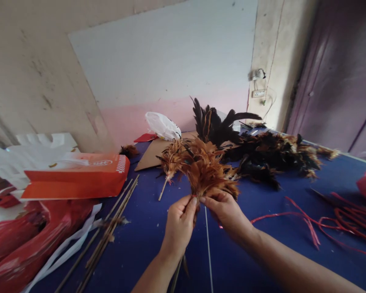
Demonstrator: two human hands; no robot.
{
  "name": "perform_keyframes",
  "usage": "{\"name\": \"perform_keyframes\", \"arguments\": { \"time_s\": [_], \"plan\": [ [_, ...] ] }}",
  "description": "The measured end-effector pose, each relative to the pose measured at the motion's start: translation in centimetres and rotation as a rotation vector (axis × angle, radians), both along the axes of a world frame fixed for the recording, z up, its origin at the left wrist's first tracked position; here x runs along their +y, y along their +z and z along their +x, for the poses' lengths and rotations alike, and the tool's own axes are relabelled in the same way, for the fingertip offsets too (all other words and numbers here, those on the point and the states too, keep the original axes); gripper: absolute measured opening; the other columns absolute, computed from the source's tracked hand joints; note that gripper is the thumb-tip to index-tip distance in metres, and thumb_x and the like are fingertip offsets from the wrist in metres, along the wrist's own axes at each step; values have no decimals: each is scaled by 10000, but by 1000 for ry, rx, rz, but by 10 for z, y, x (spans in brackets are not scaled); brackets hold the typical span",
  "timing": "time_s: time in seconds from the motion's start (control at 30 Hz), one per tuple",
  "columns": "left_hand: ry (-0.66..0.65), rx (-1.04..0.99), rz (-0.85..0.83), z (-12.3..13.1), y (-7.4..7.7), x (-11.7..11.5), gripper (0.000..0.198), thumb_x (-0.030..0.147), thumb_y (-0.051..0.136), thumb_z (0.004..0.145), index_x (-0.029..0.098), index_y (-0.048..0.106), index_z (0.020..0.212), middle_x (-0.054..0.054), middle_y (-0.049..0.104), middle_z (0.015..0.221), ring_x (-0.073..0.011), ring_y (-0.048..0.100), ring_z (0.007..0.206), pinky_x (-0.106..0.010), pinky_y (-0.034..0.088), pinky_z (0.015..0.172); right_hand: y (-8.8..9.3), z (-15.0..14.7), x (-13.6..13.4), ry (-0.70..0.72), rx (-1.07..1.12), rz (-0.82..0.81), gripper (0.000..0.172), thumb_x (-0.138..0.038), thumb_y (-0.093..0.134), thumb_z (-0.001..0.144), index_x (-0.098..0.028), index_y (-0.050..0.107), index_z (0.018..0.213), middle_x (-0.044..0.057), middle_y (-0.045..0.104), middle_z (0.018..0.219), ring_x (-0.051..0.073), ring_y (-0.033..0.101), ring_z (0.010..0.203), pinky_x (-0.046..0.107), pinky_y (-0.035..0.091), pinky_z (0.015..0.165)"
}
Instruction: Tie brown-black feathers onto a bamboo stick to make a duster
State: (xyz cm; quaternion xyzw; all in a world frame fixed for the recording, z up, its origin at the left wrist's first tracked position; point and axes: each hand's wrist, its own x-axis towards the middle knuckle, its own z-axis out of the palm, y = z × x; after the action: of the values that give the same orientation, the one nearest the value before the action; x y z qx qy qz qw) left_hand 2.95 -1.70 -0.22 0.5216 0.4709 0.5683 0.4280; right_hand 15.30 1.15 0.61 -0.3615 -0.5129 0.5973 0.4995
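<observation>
The left hand (179, 217) is closing its grip tightly around the base of a brown feather bundle (205, 165), which is standing upright near the middle of the blue tabletop (149, 240). The right hand (224, 209) is meeting it there, its thumb and fingers bending in close, but the fingertips are hiding their contact, so I cannot tell whether that grip is holding feathers or string. A scrap of red is showing at the base; the fingers are covering most of it. Below the left hand, a thin stick (177, 274) is running out of view at the near edge, and the wrist is hiding its upper part.

Beyond, a smaller feather bundle (172, 156) is lying partly behind the brown one. Dark feathers (265, 156) are spreading to the far right, overlapping too densely to separate. At the right, red string (356, 213) is tangling beside a dark pointed thing that is hard to make out, and the right edge is cutting the string off. At the left, sticks (98, 252) are lying beside a red plastic bag (61, 232), which is extending past the left edge.
</observation>
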Motion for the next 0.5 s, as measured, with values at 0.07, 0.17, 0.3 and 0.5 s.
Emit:
{"name": "perform_keyframes", "arguments": {
  "time_s": [0.07,0.17,0.3,0.5],
  "plan": [
    [-9,12,19,1,3,-2,272,433,569,759,166,601,714,64,354,480,-56,256,396,-187,187,374,-1,0,0,12,26,-27,351,-463,708,593,-186,493,625,-113,282,387,37,194,352,211,135,361],
    [-15,48,21,1,8,-4,256,388,602,739,161,652,847,55,400,488,-56,241,395,-186,182,363,-1,0,0,29,63,-52,357,-454,716,582,-179,495,635,-114,297,391,35,195,351,205,128,358],
    [0,135,55,-3,9,-3,227,370,578,752,162,657,795,33,451,515,-63,282,402,-189,222,376,0,2,2,27,50,-21,342,-427,741,552,-171,518,596,-103,322,394,31,209,362,208,140,366],
    [22,289,140,-4,5,1,188,318,539,775,176,623,686,-9,534,561,-110,423,468,-208,315,456,2,5,6,13,-33,97,327,-439,725,562,-160,555,561,-72,371,426,35,220,391,211,166,380]
  ]
}}
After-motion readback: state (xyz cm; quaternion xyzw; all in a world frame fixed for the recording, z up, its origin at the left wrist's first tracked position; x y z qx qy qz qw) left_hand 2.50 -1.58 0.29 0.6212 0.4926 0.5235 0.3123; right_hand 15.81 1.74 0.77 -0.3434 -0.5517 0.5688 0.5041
